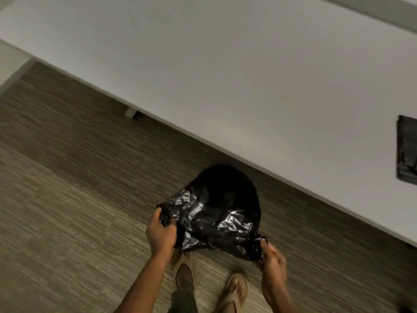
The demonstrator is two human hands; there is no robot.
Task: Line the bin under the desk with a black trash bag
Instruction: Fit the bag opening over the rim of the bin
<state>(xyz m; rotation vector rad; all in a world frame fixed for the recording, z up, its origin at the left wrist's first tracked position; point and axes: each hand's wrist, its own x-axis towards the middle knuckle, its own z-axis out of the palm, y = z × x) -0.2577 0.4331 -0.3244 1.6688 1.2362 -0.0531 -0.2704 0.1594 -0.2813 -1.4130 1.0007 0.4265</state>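
The left hand (160,231) has a tight grip on one edge of the black trash bag (214,220). The bag hangs over the carpet (67,199), just in front of the white surface (225,75), and it hides most of the dark bin (222,177) behind it. The right hand (272,256) pinches the other edge. Both hands pull apart, likely to open the bag's mouth wide for the bin.

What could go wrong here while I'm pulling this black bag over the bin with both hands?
The trash bag is thin and stretched between the left hand and right hand, so it may tear. Only its near edge is gripped, so the far side could slip off the bin. The bin could tip toward the sandalled feet.
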